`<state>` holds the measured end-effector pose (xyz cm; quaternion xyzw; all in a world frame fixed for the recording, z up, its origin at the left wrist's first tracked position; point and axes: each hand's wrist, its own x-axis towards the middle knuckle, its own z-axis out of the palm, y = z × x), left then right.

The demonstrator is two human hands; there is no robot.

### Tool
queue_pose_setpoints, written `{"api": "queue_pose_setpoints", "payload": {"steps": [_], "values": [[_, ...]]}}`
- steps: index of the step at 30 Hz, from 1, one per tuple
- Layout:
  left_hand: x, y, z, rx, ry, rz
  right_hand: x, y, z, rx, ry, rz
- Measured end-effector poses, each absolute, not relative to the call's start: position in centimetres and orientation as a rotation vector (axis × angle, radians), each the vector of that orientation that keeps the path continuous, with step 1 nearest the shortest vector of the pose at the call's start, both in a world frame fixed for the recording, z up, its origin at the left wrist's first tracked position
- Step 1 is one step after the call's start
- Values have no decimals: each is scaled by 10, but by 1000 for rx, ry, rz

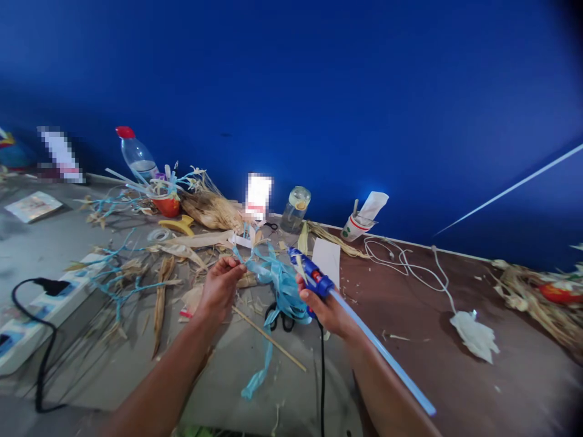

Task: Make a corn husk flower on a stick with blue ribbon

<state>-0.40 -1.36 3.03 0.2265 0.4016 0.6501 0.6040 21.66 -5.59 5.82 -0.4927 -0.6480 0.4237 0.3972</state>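
Note:
My right hand (325, 306) grips a blue hot glue gun (312, 276) with a long pale glue stick (382, 355) sticking out behind it and a black cord hanging down. Its nozzle points left at a bundle of light blue ribbon strips (277, 285). My left hand (221, 285) pinches the left end of that ribbon bundle, fingers closed on it. One ribbon tail (259, 373) hangs down to the table. Black scissors (280, 318) lie under the bundle.
Dried husks and blue-wrapped twigs (122, 273) litter the grey table. A power strip (31, 315) lies left. A plastic bottle (136, 155), orange pot (167, 205), glass jar (295, 209), paper cup (355, 227) stand by the blue wall. A white cable (410, 261) crosses the brown board.

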Motion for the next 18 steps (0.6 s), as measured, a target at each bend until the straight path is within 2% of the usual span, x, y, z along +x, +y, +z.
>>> {"api": "queue_pose_setpoints", "payload": {"steps": [4,8,10,18], "values": [[-10,-11,33,516,927,1546,246,-58,55,-1407,-1645,979],[-16,-10,35,509,907,1622,269,-53,34,-1683,-1737,488],[-16,-10,36,513,896,1619,273,-46,20,-1711,-1777,355],[-9,-16,40,548,889,1576,271,-29,-5,-1882,-2020,306]]}}
